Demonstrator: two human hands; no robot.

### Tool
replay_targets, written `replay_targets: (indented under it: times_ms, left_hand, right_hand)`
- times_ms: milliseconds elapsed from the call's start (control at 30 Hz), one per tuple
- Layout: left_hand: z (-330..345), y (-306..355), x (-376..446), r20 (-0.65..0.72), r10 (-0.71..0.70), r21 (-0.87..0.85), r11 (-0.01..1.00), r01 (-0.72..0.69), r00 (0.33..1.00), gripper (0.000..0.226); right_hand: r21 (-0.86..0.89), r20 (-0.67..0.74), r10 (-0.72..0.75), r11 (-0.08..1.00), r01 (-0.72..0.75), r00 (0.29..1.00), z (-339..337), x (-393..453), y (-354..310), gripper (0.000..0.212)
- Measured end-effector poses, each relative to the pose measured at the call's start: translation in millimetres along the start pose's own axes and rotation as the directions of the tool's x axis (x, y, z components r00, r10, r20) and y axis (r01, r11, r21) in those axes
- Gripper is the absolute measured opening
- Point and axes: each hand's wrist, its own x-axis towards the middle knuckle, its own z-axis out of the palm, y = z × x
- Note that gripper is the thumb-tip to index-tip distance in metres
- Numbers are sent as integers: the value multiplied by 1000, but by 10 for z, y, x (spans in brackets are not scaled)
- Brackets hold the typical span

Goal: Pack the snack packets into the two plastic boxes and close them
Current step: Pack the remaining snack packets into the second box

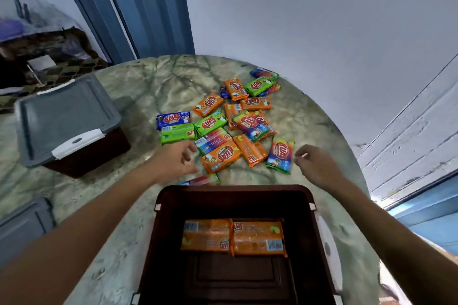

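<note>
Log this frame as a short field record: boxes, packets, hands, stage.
open box: nearest, lid off, two orange packets side by side inside
closed box: far left, grey lid on
loose lid: left edge
pile: many packets loose on table
left hand: empty, reaching at pile
right hand: empty, beside rainbow packet
stage: packing barely begun

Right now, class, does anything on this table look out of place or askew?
Nothing is spilled or damaged. The loose packets lie jumbled and overlapping at all angles, and one packet sits apart, wedged against the open box's far rim below the left hand.
</note>
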Motion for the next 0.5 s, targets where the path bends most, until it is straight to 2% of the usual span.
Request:
replay_targets:
  times_ms: [33,67,133,167,233,333,433,500]
  left_hand:
    - [35,1,125,136,22,149,988,-42,991,45]
    - [62,-13,225,264,-1,294,953,-80,965,53]
    - [155,-51,375,424,-73,501,849,-167,903,63]
    - [217,-58,432,468,-102,557,806,-203,878,65]
    - [336,-30,516,505,-145,591,776,-219,851,68]
    - [521,-26,625,506,-113,611,747,-262,855,69]
    - [592,-58,673,494,-86,627,725,-285,865,61]
    - [575,-67,687,511,-91,612,737,-288,855,60]
  right_hand:
    - [-137,68,-98,985,107,993,38,211,-34,25]
    - [-311,166,-181,923,226,969,75,396,-64,42]
    - [-648,343,-240,639,414,908,133,667,-83,66]
    - [-732,415,-235,488,476,879,162,776,-78,73]
    - [-783,497,-212,309,540,841,221,902,-54,81]
    - [-774,535,-257,232,589,805,330,984,-50,72]
    - [-796,520,-297,171,580,801,354,950,-76,52]
    - [-807,519,-303,135,575,799,301,940,-76,48]
